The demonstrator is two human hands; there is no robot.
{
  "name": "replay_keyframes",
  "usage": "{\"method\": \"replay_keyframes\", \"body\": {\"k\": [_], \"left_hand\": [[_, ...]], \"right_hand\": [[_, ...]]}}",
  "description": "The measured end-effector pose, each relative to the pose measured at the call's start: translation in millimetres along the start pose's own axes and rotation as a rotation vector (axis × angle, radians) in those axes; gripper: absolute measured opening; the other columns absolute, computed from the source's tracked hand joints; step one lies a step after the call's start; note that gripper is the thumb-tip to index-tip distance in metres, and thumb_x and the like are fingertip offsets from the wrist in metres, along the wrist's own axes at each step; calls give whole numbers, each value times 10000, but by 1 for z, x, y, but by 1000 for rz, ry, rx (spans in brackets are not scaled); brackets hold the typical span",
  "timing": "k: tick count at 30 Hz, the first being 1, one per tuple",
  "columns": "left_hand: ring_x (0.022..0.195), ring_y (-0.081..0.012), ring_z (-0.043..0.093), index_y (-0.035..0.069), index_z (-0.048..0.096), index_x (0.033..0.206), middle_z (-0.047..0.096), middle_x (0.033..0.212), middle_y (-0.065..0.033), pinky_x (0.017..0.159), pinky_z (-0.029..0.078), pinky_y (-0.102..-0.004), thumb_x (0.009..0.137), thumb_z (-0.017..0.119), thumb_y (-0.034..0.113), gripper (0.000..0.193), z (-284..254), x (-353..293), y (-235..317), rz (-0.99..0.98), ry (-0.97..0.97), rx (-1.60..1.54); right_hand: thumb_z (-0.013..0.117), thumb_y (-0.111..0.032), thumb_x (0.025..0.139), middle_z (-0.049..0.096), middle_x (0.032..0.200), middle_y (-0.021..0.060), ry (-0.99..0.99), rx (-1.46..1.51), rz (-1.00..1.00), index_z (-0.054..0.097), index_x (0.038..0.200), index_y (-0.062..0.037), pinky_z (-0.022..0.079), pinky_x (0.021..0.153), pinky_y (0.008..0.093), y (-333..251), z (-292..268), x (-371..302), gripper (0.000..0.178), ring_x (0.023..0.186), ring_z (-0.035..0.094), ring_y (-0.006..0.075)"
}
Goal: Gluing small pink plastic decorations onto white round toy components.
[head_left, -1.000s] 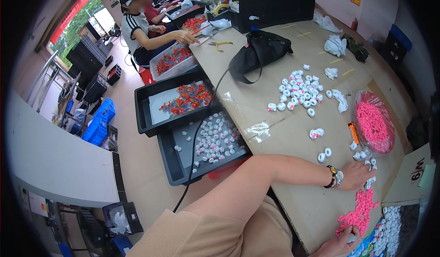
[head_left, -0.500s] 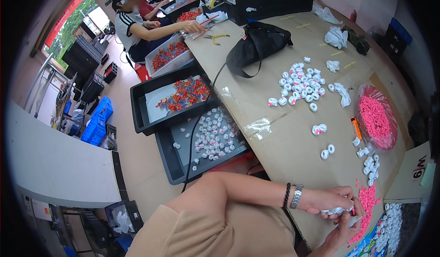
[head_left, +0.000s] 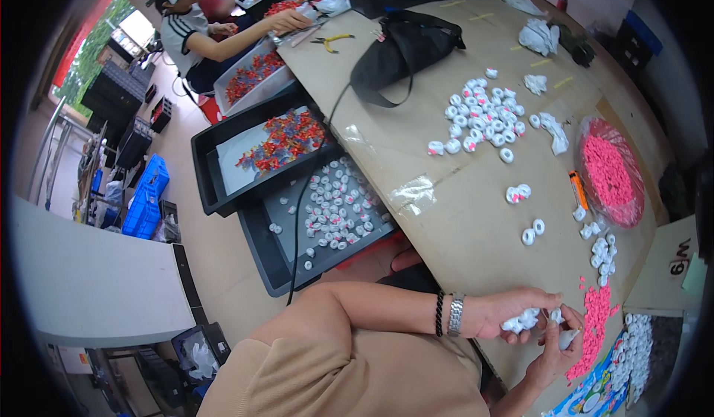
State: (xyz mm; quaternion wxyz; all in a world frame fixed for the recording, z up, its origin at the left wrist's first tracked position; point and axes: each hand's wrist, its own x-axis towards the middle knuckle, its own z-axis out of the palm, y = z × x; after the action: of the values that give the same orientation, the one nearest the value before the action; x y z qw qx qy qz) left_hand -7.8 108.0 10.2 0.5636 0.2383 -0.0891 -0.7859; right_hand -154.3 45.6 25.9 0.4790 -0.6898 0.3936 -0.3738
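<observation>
My left hand (head_left: 500,311), with a dark beaded bracelet and a metal watch at its wrist, is curled around several small white ring-shaped pieces (head_left: 523,320). Facing it from the lower right, my right hand (head_left: 554,354) has its thumb and fingers closed around a white tapered object (head_left: 568,337), whose kind I cannot make out. Between the two hands' fingertips sits one white piece (head_left: 556,316); which hand grips it is hard to tell. Small pink pieces (head_left: 593,328) lie spread on the table just right of my hands. A cluster of white pieces (head_left: 602,255) lies beyond them.
More white rings (head_left: 487,116) are heaped farther up the table (head_left: 461,268). A pink-filled bag (head_left: 611,172) and an orange tube (head_left: 578,190) lie right. Black trays (head_left: 216,198) stand left, one holding red-orange pieces. A black bag (head_left: 405,53), pliers (head_left: 331,41) and a co-worker (head_left: 193,41) are farther off.
My hands have drawn slightly apart, and the left palm has opened to show the white pieces. One piece now shows between the fingertips. The view has shifted slightly.
</observation>
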Motion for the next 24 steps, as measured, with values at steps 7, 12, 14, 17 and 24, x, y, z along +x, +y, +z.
{"method": "replay_keyframes", "body": {"k": [7,12,14,17,24], "left_hand": [[587,-39,517,74,603,971,556,786,20,429,343,-171,936,581,341,271,-3,-10,5,16,41,174],[606,-66,522,32,595,1068,580,889,-26,432,350,-177,961,541,296,291,1,-8,3,-23,37,90],[599,-79,524,19,581,1096,579,895,-39,410,353,-185,965,529,285,301,-7,-5,-4,-28,20,44],[586,-95,527,9,557,1128,580,895,-57,381,354,-194,968,516,266,305,-8,0,-5,-19,49,-5],[630,-94,552,59,533,1160,578,907,-25,409,383,-189,971,505,255,274,-4,3,-9,-36,42,-41]], "right_hand": [[668,18,693,538,960,57,-160,-33,38,659,837,10,443,650,237,-9,-2,11,145,853,529,146],[675,9,748,541,1000,51,-133,207,188,655,861,33,477,626,221,-5,-3,10,117,810,578,110],[694,-27,768,545,1029,56,-125,330,243,650,908,35,477,606,216,5,-5,4,160,784,596,106],[673,-2,779,555,1026,42,-114,433,214,658,943,16,490,651,232,11,-7,3,165,811,594,112],[700,1,693,568,995,89,-38,-70,-114,663,894,-17,467,777,317,4,-5,7,205,909,581,207]]}}
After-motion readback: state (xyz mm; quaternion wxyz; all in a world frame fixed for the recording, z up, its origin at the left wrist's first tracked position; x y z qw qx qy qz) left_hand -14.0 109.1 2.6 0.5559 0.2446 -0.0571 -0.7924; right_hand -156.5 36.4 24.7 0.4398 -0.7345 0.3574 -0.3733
